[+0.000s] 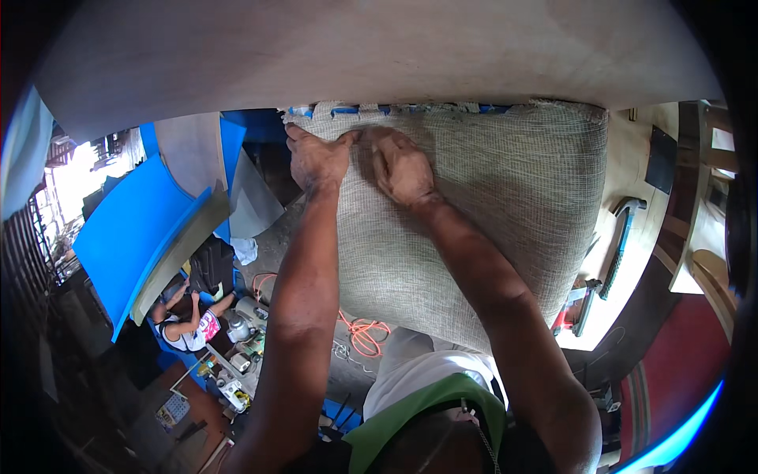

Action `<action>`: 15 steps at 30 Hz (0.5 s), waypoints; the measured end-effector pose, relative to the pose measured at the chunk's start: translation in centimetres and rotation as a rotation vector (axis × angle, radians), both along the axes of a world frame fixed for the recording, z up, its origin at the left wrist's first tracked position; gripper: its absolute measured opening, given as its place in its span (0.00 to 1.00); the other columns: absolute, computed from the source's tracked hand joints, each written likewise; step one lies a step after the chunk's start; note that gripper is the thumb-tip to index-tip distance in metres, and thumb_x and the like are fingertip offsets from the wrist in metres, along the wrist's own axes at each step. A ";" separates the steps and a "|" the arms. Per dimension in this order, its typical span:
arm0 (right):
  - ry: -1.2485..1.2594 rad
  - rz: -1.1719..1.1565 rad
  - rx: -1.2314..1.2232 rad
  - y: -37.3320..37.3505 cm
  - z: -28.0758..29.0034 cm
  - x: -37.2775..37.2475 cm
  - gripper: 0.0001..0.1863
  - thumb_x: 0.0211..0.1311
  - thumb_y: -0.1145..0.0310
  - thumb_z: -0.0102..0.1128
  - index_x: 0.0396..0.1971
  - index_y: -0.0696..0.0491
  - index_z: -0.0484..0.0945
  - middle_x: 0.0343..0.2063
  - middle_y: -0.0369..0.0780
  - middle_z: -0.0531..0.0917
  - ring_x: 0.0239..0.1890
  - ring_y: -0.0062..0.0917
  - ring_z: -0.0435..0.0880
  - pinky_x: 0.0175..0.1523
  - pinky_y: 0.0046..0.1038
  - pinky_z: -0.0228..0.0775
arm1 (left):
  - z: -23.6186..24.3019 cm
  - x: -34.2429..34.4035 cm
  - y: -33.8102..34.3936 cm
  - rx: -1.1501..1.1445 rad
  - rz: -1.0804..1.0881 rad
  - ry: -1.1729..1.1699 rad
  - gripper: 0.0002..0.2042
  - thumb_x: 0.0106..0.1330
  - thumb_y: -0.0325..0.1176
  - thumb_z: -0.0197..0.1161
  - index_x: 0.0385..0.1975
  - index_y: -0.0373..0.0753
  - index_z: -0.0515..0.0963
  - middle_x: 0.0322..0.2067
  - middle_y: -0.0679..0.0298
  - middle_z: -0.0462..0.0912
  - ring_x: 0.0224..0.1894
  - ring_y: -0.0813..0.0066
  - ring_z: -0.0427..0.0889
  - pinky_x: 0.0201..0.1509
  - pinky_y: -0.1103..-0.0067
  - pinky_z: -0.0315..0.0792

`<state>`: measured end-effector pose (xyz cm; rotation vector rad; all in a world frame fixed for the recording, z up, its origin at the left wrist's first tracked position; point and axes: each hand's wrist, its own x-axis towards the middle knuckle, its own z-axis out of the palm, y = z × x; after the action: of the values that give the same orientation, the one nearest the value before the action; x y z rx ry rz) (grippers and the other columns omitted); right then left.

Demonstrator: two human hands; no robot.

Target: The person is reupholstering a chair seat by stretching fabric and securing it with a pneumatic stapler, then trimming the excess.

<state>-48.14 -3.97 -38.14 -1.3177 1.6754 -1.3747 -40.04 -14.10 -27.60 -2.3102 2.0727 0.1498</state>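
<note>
A cushion-like panel wrapped in grey-beige woven fabric [489,205] stands in front of me. Bits of blue show through gaps along its ragged top edge. My left hand [320,162] is at the panel's upper left corner, its fingers closed on the fabric near the edge and its thumb pointing right. Just right of it, my right hand [404,167] is closed against the fabric with fingers curled. Its fingertips are slightly blurred, and what they hold, if anything, is hidden.
A large pale board [379,55] spans the top. At right, a hammer [620,245] and a hand tool with a red part [580,308] lie on a light wooden surface [632,213]. Blue curved panels [142,229], an orange cord [363,336] and a seated person [193,324] are at left.
</note>
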 end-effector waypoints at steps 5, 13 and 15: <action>0.258 -0.226 0.221 -4.1 0.1 0.2 0.18 0.67 0.63 0.58 0.50 0.59 0.81 0.46 0.53 0.83 0.51 0.50 0.83 0.59 0.45 0.77 | -1.1 0.3 -0.3 -0.004 -0.012 -0.009 0.57 0.42 0.56 0.84 0.64 0.24 0.58 0.58 0.39 0.75 0.59 0.41 0.78 0.61 0.59 0.77; 0.093 -0.121 0.457 -5.5 1.4 -2.0 0.17 0.64 0.56 0.61 0.39 0.55 0.85 0.44 0.47 0.85 0.46 0.44 0.85 0.51 0.44 0.80 | -1.1 0.6 0.2 -0.096 -0.070 -0.057 0.61 0.45 0.59 0.82 0.69 0.23 0.54 0.59 0.40 0.72 0.62 0.43 0.75 0.63 0.59 0.74; 0.039 -0.168 0.352 -4.4 2.0 -1.7 0.11 0.60 0.62 0.65 0.36 0.52 0.85 0.41 0.44 0.85 0.46 0.41 0.85 0.53 0.41 0.78 | -1.5 1.0 0.0 -0.084 -0.066 -0.081 0.61 0.45 0.61 0.82 0.69 0.23 0.55 0.62 0.42 0.70 0.63 0.44 0.75 0.64 0.58 0.73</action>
<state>-49.81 -8.36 -36.17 -1.0274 1.9837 -1.0817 -39.01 -14.15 -29.14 -2.2478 2.1521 -0.0327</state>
